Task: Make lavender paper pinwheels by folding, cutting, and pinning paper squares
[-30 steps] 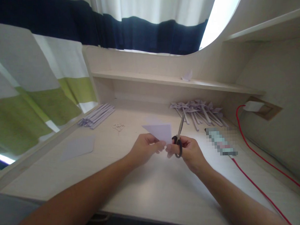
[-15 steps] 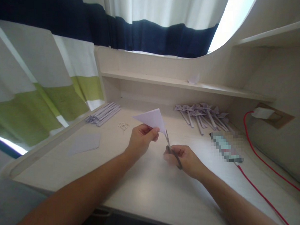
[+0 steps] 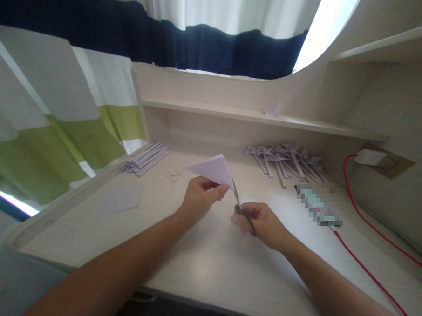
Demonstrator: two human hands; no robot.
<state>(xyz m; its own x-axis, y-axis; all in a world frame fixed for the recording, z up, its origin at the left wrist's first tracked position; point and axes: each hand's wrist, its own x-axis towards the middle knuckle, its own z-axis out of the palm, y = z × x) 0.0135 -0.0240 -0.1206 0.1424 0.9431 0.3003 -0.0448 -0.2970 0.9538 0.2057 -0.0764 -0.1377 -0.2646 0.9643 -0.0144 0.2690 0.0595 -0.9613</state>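
Observation:
A white paper folded into a triangle is pinched between the thumb and fingers of my left hand, above the middle of the desk. My right hand grips a pair of scissors by its dark handles, blades pointing up. The blades are at the paper's lower right corner; whether they are cutting into it I cannot tell. To the left on the desk lie flat sheets of paper. Beyond my left hand is a small cluster of pale little pieces.
Rolled paper sticks lie in a bundle at the back left. Several paper pinwheels are heaped at the back right. A phone with a red cable is on the right. A folded paper rests on the shelf.
Both hands have stayed almost in place. The folded paper and the scissors have shifted only very slightly against each other.

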